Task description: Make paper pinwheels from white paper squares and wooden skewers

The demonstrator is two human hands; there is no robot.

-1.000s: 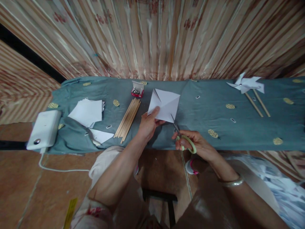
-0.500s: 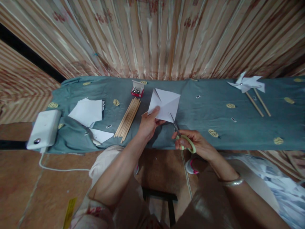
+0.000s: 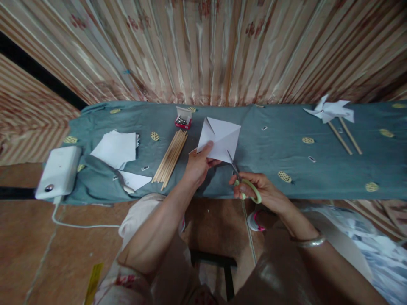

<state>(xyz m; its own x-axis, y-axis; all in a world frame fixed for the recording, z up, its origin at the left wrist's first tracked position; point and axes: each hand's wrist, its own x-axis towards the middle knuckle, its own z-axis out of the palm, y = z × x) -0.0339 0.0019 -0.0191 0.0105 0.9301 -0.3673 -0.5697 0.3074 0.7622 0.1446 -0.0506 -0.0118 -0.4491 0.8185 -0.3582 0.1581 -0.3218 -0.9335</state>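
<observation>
A square sheet of white paper [image 3: 222, 133] with diagonal creases is pinched at its left lower edge by my left hand [image 3: 200, 164], thumb on top and fingers beneath. One slit shows near its upper left corner. My right hand [image 3: 254, 188] is closed around the green handles of a pair of scissors [image 3: 252, 190]. The scissors' blades lie at the paper's lower right corner, pointing up and left towards the middle. Left of the paper is a bundle of wooden sticks [image 3: 171, 159], with a small red box [image 3: 183, 120] of metal pins behind it.
A stack of white paper [image 3: 116, 148] and a loose paper piece [image 3: 135, 180] lie at the left, near a white device [image 3: 59, 171] with a cable. Two paper pinwheels [image 3: 332, 112] on sticks rest at the right. A pleated curtain [image 3: 203, 55] hangs behind the cloth-covered table [image 3: 270, 148].
The scissors' blades look slightly closer together at the paper's corner. Both hands and the paper have stayed almost in place.
</observation>
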